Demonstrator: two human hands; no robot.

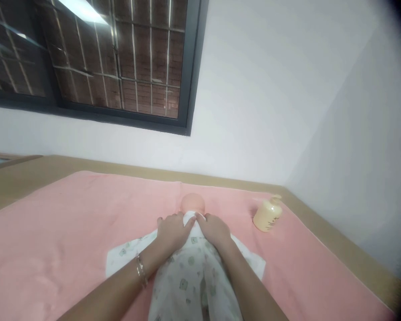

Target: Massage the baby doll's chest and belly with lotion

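Note:
A baby doll lies on its back with its bald head (193,203) away from me; most of its body is hidden by clothing. A white baby garment (187,272) with small green prints is spread around the doll, its sleeves reaching out to both sides. At the neckline, my left hand (174,229) grips the cloth from the left, thumb pointing inward. My right hand (215,228) pinches the same neckline from the right, close to the left thumb. Both hands are closed on the fabric just below the head.
A pink mat (70,223) covers much of the tan surface (53,167). On the right of the mat stands a cream pump bottle (267,216). Behind rises a white wall (247,111) with a dark-framed barred window (185,89).

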